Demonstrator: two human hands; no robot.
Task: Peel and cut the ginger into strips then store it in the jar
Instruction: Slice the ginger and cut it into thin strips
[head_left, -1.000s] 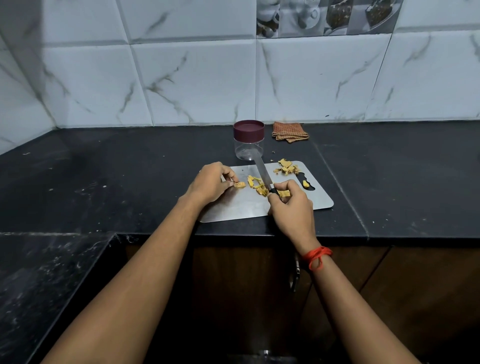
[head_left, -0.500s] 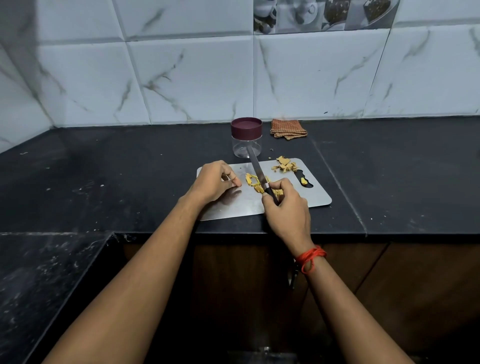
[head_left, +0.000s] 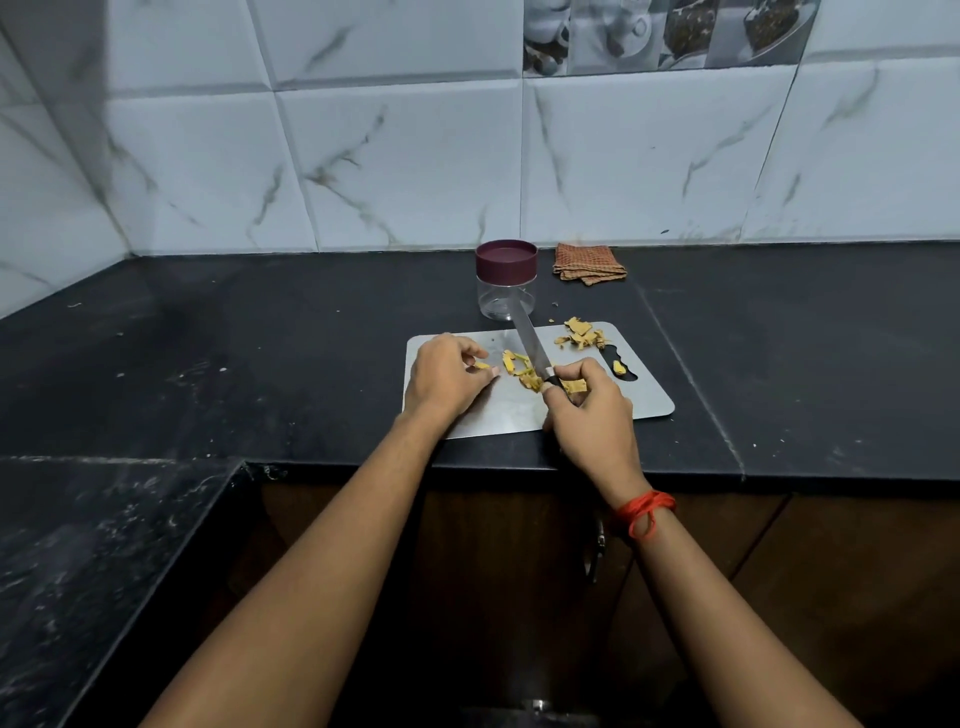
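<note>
A steel cutting board (head_left: 639, 400) lies near the counter's front edge. My right hand (head_left: 589, 410) grips the black handle of a knife (head_left: 530, 340), its blade pointing away toward the jar. Cut ginger pieces (head_left: 514, 364) lie on the board beside the blade. My left hand (head_left: 444, 379) pinches a small ginger piece (head_left: 482, 366) at the board's left part. A pile of ginger peel (head_left: 579, 333) sits at the board's far edge. One bit of ginger (head_left: 618, 368) rests in the board's handle slot. The clear jar (head_left: 505, 280) with a maroon lid stands closed just behind the board.
A folded orange checked cloth (head_left: 589, 263) lies by the tiled wall, right of the jar. The black counter (head_left: 260, 353) stretches to both sides and turns toward me at the left. Dark cabinet doors are below the counter's edge.
The knife blade has swung left over the cut pieces and back a little. My left hand stays at the board's left part, its fingers now pinching a small ginger piece.
</note>
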